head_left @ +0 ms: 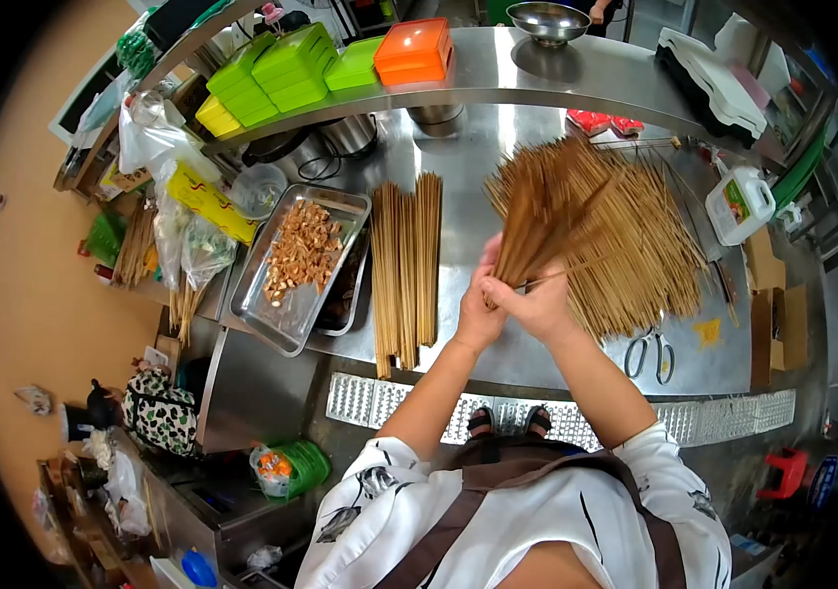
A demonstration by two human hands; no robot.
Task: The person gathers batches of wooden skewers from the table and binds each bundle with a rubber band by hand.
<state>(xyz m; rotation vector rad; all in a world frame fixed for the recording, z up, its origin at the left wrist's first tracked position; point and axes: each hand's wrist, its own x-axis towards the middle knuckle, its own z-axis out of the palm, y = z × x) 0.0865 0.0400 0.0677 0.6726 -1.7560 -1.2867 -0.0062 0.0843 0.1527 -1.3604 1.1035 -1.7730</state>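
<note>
A fanned bundle of thin brown sticks (535, 221) stands up out of my two hands, its upper ends spread and blurred. My left hand (483, 299) is wrapped round the lower left of the bundle, and my right hand (537, 297) closes on its lower right. Behind and to the right, a large loose pile of sticks (625, 245) covers the steel table (468, 236). To the left lie narrow, straight bundles of sticks (404, 265), side by side. Further left, a metal tray (286, 336) holds chopped brown pieces (303, 250).
Scissors (650, 353) lie at the table's front right. A raised steel shelf (497, 74) carries green boxes (291, 64), an orange box (413, 49) and a metal bowl (548, 22). A white jug (739, 204) stands at the right. Another person's hand (597, 12) shows beyond the shelf.
</note>
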